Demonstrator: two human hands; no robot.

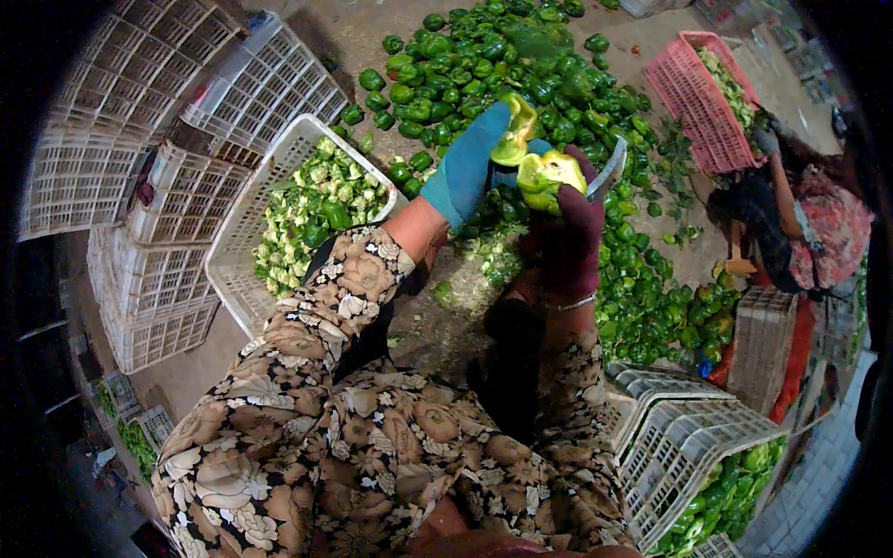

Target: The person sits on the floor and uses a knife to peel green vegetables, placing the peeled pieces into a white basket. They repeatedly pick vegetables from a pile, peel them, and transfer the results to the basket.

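Note:
My left hand (469, 162), in a blue-green glove, grips one open piece of green bell pepper (516, 132), its pale inner wall turned toward me. In a maroon glove, my right hand (575, 230) holds a knife with a curved blade (609, 169) that points up and away to the right. Against the right fingers rests another cut pepper piece (548, 178), with the pale core showing in it. The two pieces are close together. Glove and pepper hide the knife's handle. Beyond both hands spreads a large heap of whole green bell peppers (481, 52) on the floor.
A white plastic crate (230, 268) of pale pepper cores stands at my left, near stacked crates (171, 258). At right, a person (827, 223) sits by a pink crate (698, 104). Another white crate (670, 446) with green peppers is at lower right. Scraps litter the floor (446, 335).

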